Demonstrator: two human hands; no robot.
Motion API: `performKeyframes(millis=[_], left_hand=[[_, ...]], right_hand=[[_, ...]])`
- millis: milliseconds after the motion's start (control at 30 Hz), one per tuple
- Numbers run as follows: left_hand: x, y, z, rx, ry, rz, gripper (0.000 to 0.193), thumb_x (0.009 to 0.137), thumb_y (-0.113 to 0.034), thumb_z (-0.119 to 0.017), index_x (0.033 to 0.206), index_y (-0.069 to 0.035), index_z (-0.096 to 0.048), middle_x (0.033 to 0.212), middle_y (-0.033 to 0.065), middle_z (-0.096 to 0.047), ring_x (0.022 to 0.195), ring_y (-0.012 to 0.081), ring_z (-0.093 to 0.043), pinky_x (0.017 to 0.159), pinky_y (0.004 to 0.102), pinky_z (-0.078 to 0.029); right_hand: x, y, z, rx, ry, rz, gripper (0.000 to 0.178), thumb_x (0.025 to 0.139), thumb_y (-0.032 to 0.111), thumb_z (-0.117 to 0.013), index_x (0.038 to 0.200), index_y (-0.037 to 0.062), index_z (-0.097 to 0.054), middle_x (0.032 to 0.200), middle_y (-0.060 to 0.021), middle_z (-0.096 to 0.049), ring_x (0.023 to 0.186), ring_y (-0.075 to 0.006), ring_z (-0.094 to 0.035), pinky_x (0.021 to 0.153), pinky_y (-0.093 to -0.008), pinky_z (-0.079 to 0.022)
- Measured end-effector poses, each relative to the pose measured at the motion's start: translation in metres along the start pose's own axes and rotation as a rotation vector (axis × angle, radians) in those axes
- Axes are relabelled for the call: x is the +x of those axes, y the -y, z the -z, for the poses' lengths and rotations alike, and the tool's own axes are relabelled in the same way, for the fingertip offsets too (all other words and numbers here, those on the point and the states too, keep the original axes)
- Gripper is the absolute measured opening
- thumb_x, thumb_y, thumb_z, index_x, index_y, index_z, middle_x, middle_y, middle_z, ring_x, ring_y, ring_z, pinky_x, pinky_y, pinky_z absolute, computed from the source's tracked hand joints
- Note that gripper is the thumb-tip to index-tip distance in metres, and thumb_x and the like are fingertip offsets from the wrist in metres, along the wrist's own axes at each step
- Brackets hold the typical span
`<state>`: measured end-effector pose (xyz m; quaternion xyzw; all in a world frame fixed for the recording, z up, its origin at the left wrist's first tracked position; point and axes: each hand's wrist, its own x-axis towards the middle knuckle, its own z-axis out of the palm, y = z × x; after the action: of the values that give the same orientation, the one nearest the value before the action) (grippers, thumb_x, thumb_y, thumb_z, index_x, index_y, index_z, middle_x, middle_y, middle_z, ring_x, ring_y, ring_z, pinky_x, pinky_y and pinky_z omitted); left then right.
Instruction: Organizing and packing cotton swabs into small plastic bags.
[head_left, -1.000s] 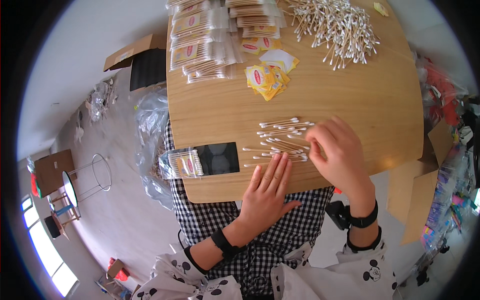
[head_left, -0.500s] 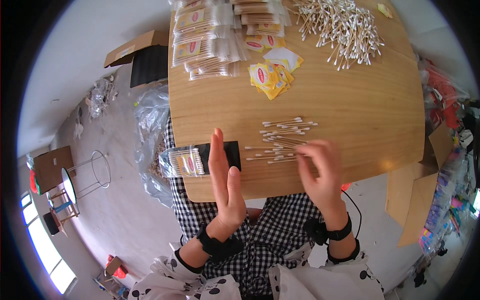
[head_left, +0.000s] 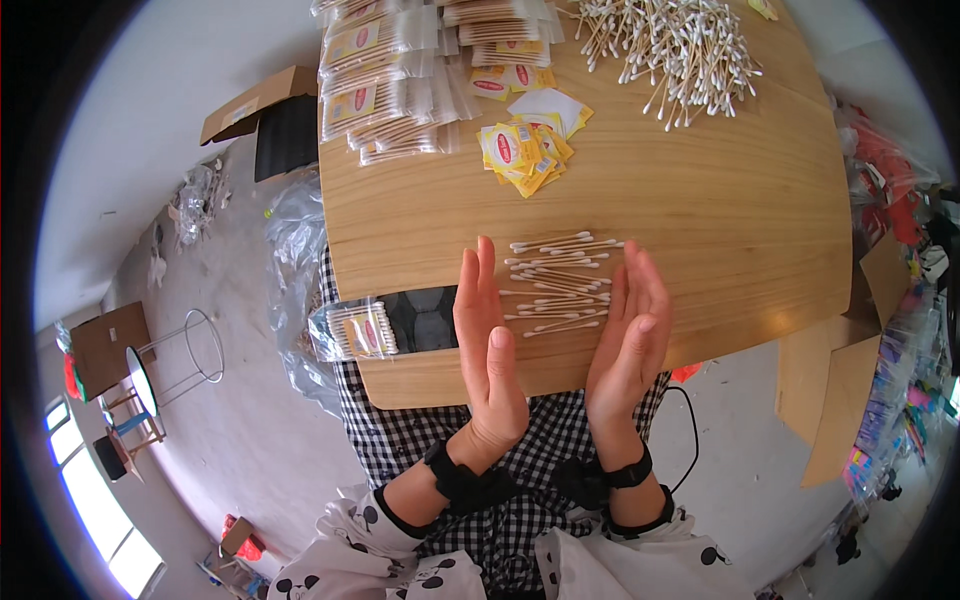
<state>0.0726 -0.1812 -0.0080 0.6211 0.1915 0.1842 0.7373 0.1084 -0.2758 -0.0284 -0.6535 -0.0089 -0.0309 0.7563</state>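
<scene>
Several loose cotton swabs (head_left: 558, 283) lie side by side, somewhat uneven, on the wooden table in front of me. My left hand (head_left: 488, 350) stands on edge at their left ends, its fingers straight and nothing held. At their right ends my right hand (head_left: 630, 345) stands upright too, open and empty, its palm turned toward the left one. Left of my left hand, a clear bag of swabs (head_left: 370, 332) with a yellow card lies at the table edge, next to a flat black piece (head_left: 420, 318) that reaches toward my left hand.
Filled swab packs (head_left: 375, 90) are stacked at the far left of the table (head_left: 730, 220). Yellow cards (head_left: 525, 150) lie at the far middle, and a big heap of swabs (head_left: 680, 55) at the far right. A clear plastic bag (head_left: 297, 270) hangs beside the left edge; a cardboard box (head_left: 830, 390) stands right.
My right hand has opened from its bent fingers at the swabs and turned upright at their right ends. My left hand has moved right, up to their left ends.
</scene>
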Motion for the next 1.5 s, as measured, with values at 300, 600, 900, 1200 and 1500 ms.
performKeyframes(millis=[300, 600, 900, 1200, 1500], left_hand=[[0.0, 0.012, 0.007, -0.066, 0.101, -0.071, 0.079, 0.101, -0.051, -0.037, 0.155, -0.001, -0.009, 0.162, 0.0222, -0.013, 0.151, 0.0311, -0.008, 0.121, 0.0458, -0.006], [-0.001, 0.012, 0.003, 1.318, 0.616, -0.389, 0.097, 0.084, -0.059, -0.059, 0.151, 0.005, -0.028, 0.159, 0.0207, -0.024, 0.149, 0.0341, -0.02, 0.119, 0.0511, -0.018], [0.018, 0.011, -0.011, 1.401, 0.577, -0.363, 0.107, 0.077, -0.067, -0.06, 0.15, 0.005, -0.029, 0.159, 0.0194, -0.026, 0.15, 0.0323, -0.019, 0.119, 0.0507, -0.019], [0.027, 0.008, 0.01, 0.312, 0.176, -0.164, 0.076, 0.103, -0.039, -0.044, 0.156, 0.001, -0.007, 0.162, 0.023, -0.011, 0.151, 0.0349, -0.009, 0.121, 0.047, -0.005], [0.067, -0.006, -0.007, 0.044, 0.226, -0.098, 0.067, 0.106, -0.045, -0.028, 0.156, -0.002, -0.01, 0.16, 0.0185, -0.022, 0.149, 0.0301, -0.019, 0.122, 0.0431, -0.015]], right_hand=[[0.004, 0.015, -0.015, 0.79, -0.227, -0.2, 0.064, 0.104, 0.047, -0.036, 0.144, -0.0026, -0.035, 0.152, -0.0224, -0.035, 0.145, -0.0298, -0.029, 0.121, -0.0459, -0.018], [0.008, 0.007, 0.03, -0.148, 0.006, 0.031, 0.041, 0.104, 0.012, -0.042, 0.14, -0.0053, -0.037, 0.149, -0.0215, -0.039, 0.143, -0.0295, -0.034, 0.118, -0.0458, -0.025], [0.01, 0.014, 0.03, -0.166, -0.016, 0.018, 0.039, 0.105, 0.013, -0.042, 0.139, -0.004, -0.039, 0.148, -0.0205, -0.041, 0.142, -0.0305, -0.035, 0.117, -0.0464, -0.027], [0.035, 0.006, 0.027, -0.065, -0.046, -0.016, 0.041, 0.106, 0.021, -0.042, 0.139, -0.004, -0.043, 0.145, -0.0172, -0.044, 0.138, -0.0264, -0.04, 0.116, -0.0432, -0.031], [0.073, -0.004, -0.011, -0.056, 0.145, -0.02, 0.042, 0.107, 0.028, -0.04, 0.137, -0.0019, -0.047, 0.135, -0.0139, -0.052, 0.129, -0.021, -0.047, 0.111, -0.0354, -0.035]])
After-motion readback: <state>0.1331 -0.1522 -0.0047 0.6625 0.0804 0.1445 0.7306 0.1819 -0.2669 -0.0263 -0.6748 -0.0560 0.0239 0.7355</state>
